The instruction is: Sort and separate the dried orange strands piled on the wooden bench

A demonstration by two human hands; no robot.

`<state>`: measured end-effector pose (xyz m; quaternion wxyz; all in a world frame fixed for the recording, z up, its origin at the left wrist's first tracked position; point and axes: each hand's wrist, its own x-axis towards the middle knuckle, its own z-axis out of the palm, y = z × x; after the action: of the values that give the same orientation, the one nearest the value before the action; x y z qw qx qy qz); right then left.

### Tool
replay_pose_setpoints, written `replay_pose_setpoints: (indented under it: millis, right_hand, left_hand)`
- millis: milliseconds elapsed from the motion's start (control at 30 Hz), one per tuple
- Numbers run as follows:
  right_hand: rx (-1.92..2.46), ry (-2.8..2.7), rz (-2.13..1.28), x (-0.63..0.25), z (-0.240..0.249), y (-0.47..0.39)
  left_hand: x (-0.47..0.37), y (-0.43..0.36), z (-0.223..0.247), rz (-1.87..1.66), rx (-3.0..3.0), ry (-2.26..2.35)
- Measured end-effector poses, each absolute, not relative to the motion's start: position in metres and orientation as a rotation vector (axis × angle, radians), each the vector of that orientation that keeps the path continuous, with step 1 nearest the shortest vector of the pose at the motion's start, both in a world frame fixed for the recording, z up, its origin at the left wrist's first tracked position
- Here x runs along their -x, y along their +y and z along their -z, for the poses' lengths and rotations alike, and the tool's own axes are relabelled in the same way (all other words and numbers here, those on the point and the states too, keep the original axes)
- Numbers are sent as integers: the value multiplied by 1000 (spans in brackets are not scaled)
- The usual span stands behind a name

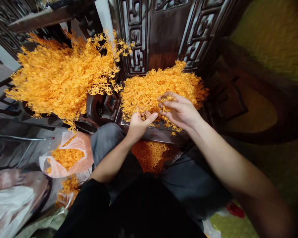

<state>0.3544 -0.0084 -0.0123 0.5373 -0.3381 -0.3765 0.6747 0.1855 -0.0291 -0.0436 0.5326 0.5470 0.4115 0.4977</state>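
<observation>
A heap of small orange plastic sprigs (149,86) lies on a dark carved wooden seat (156,134) in front of me. My left hand (139,124) is closed on a few orange sprigs at the heap's near edge. My right hand (180,110) pinches another small orange sprig just to the right, its fingers curled over the heap. The two hands almost touch. A larger pile of branched orange sprays (59,76) rests on a chair at the left.
A clear plastic bag (67,157) with orange pieces lies on the floor at the left, beside other bags (10,205). More orange pieces (150,153) lie below the seat between my knees. Dark carved wooden furniture (164,36) stands behind the heap.
</observation>
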Motion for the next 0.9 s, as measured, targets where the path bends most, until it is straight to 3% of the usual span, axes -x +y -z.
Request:
replay_pose_setpoints:
  millis: [267,467,633,733,800,900]
  right_hand:
    - [764,-1120,-1408,-345,31,-10]
    - [847,-1405,-1175,-343,41,-12]
    - [795,-1734,-744,-344,44,-6]
    - [924,-1652,-596,-357,46,12]
    - [1040,-1491,-694,-369,45,21]
    - [1039,-1317,-1107,-378,36,18]
  left_hand:
    - [-191,-32,50,-1180,-1769,1299]
    - [-192,-32,50,-1258,-1978,1292]
    - [-197,-33,47,-1198,-1484,967]
    - [-195,-39,38,-1200,-1135,747]
    - [-190,-42,32,-1217,-1063,693]
    - [-182,-41,27,-1237,-1085,714]
